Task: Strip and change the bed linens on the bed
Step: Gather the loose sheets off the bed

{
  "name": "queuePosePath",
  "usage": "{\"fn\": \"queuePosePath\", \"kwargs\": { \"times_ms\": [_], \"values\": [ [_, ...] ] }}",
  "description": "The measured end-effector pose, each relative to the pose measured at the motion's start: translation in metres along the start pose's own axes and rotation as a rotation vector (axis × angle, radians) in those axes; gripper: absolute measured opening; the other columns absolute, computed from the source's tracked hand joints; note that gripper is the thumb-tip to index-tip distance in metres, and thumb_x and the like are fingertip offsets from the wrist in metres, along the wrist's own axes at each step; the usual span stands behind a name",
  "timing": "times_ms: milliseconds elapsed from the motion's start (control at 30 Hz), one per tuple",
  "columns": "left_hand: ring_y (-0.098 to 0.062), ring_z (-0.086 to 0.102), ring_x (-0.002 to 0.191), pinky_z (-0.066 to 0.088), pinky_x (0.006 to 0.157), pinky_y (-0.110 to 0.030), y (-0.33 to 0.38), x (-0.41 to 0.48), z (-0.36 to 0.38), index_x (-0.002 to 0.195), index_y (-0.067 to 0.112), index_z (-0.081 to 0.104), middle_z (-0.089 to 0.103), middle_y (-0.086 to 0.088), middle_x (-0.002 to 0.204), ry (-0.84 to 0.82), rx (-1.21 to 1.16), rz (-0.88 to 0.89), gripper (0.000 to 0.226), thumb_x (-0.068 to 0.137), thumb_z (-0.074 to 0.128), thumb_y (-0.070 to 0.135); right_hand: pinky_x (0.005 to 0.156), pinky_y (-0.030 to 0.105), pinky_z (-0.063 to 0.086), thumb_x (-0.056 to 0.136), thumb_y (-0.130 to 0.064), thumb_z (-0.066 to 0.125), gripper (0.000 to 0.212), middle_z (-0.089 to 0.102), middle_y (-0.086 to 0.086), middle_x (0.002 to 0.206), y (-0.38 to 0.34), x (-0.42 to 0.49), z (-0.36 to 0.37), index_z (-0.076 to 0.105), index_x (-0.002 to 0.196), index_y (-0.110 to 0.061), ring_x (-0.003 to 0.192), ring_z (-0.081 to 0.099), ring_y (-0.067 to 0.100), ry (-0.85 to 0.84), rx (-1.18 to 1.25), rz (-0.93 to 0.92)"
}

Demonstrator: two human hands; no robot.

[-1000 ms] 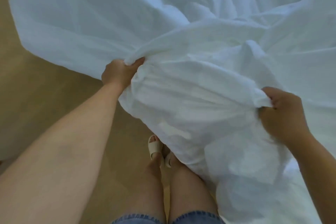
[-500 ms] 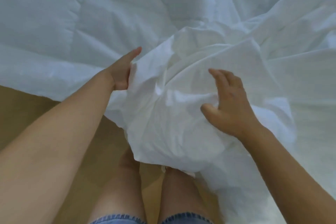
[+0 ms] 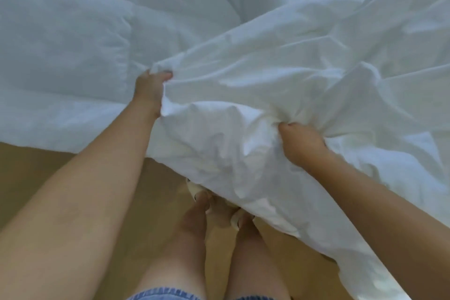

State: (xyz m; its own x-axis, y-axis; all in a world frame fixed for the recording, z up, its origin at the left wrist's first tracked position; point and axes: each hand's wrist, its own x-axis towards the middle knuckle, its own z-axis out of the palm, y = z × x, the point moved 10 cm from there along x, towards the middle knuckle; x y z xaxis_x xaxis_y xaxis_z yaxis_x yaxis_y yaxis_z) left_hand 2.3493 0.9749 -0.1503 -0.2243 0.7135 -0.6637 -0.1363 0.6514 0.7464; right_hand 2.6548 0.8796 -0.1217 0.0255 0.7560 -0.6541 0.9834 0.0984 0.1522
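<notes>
A crumpled white sheet [image 3: 280, 85] spills off the bed edge toward my legs, lying over a puffy white duvet [image 3: 73, 44] that fills the upper left. My left hand [image 3: 151, 90] grips the sheet's upper left fold, fingers curled into the cloth. My right hand [image 3: 299, 143] clutches a bunched handful of the same sheet lower right, its fingertips buried in the folds. The bundle between both hands hangs over my feet.
A tan wooden floor [image 3: 48, 173] shows at the left and below. My bare legs and white slippers [image 3: 194, 187] stand right against the hanging cloth. Denim shorts edge the bottom of the view.
Both hands were spread open over the sheet half a second ago; now each has closed on a handful of it. The bunched cloth sits lower, nearer my feet.
</notes>
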Motion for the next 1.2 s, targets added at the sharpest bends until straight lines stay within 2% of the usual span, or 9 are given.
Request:
{"fn": "queuePosePath", "kwargs": {
  "times_ms": [233, 400, 500, 600, 800, 933, 1033, 1133, 1200],
  "values": [
    [-0.021, 0.061, 0.076, 0.05, 0.067, -0.028, -0.028, -0.012, 0.034, 0.09, 0.016, 0.064, 0.065, -0.004, 0.085, -0.218, 0.107, -0.037, 0.02, 0.085, 0.056, -0.002, 0.074, 0.028, 0.039, 0.083, -0.028, 0.059, 0.038, 0.053, -0.005, 0.095, -0.002, 0.025, -0.04, 0.052, 0.117, -0.013, 0.09, 0.053, 0.018, 0.162, 0.839, 0.131],
    [-0.016, 0.062, 0.073, 0.049, 0.065, -0.027, -0.015, -0.062, 0.085, 0.086, 0.014, 0.069, 0.066, -0.003, 0.081, -0.638, 0.466, 0.114, 0.016, 0.071, 0.066, 0.011, 0.083, 0.034, 0.049, 0.074, -0.053, 0.068, 0.079, 0.049, -0.007, 0.102, 0.003, 0.061, -0.07, 0.037, 0.133, -0.01, 0.099, 0.054, 0.016, 0.304, 1.506, 0.352],
    [-0.011, 0.061, 0.064, 0.048, 0.058, -0.022, -0.012, -0.083, 0.114, 0.07, 0.023, 0.068, 0.063, 0.005, 0.068, -0.803, 0.552, 0.102, 0.01, 0.063, 0.062, 0.02, 0.072, 0.029, 0.045, 0.078, -0.021, 0.065, 0.056, 0.049, 0.0, 0.096, 0.005, 0.083, -0.086, 0.041, 0.126, -0.005, 0.096, 0.054, 0.022, 0.286, 1.449, 0.385],
    [-0.011, 0.058, 0.071, 0.045, 0.066, -0.023, -0.001, -0.065, 0.136, 0.086, 0.018, 0.06, 0.06, 0.005, 0.079, -0.738, 0.406, 0.007, 0.025, 0.066, 0.061, 0.032, 0.063, 0.026, 0.046, 0.078, -0.005, 0.053, 0.029, 0.054, 0.006, 0.093, 0.014, 0.087, -0.116, 0.051, 0.108, -0.006, 0.084, 0.056, 0.021, 0.364, 1.474, 0.279],
    [-0.019, 0.067, 0.094, 0.049, 0.09, -0.033, 0.043, -0.026, 0.231, 0.099, 0.023, 0.072, 0.072, -0.003, 0.098, -0.776, 0.175, -0.074, 0.053, 0.096, 0.03, 0.056, 0.063, 0.03, 0.047, 0.082, -0.021, 0.056, 0.025, 0.062, 0.012, 0.083, 0.039, 0.084, -0.157, 0.061, 0.092, 0.001, 0.073, 0.059, 0.021, 0.221, 1.239, 0.068],
    [-0.02, 0.068, 0.098, 0.052, 0.089, -0.033, 0.072, -0.01, 0.309, 0.105, 0.016, 0.073, 0.071, -0.007, 0.107, -0.844, 0.122, -0.143, 0.066, 0.09, 0.035, 0.067, 0.063, 0.036, 0.041, 0.084, -0.018, 0.051, 0.026, 0.051, 0.012, 0.075, 0.132, 0.08, -0.169, 0.056, 0.081, 0.008, 0.068, 0.047, 0.021, 0.516, 1.37, 0.264],
    [-0.021, 0.066, 0.104, 0.052, 0.087, -0.035, 0.084, -0.013, 0.373, 0.122, 0.02, 0.059, 0.065, -0.005, 0.12, -0.863, 0.339, -0.134, 0.058, 0.085, 0.049, 0.065, 0.073, 0.044, 0.05, 0.087, -0.024, 0.051, 0.021, 0.053, 0.007, 0.077, 0.205, 0.077, -0.163, 0.052, 0.078, -0.006, 0.071, 0.049, 0.021, 0.65, 1.457, 0.421],
    [-0.024, 0.058, 0.113, 0.048, 0.092, -0.035, 0.09, -0.03, 0.439, 0.134, 0.016, 0.05, 0.059, -0.006, 0.125, -0.901, 0.646, 0.038, 0.046, 0.093, 0.053, 0.038, 0.082, 0.043, 0.049, 0.09, -0.038, 0.05, 0.027, 0.051, -0.001, 0.078, 0.255, 0.089, -0.151, 0.046, 0.077, -0.015, 0.075, 0.05, 0.018, 0.609, 1.525, 0.501],
    [-0.025, 0.058, 0.108, 0.047, 0.082, -0.032, 0.105, -0.054, 0.479, 0.131, 0.012, 0.052, 0.06, -0.005, 0.116, -0.917, 0.821, 0.401, 0.037, 0.095, 0.046, 0.017, 0.085, 0.041, 0.048, 0.088, -0.05, 0.051, 0.036, 0.055, 0.0, 0.091, 0.276, 0.103, -0.139, 0.052, 0.094, -0.014, 0.087, 0.054, 0.018, 0.497, 1.677, 0.511]
  ]
}}
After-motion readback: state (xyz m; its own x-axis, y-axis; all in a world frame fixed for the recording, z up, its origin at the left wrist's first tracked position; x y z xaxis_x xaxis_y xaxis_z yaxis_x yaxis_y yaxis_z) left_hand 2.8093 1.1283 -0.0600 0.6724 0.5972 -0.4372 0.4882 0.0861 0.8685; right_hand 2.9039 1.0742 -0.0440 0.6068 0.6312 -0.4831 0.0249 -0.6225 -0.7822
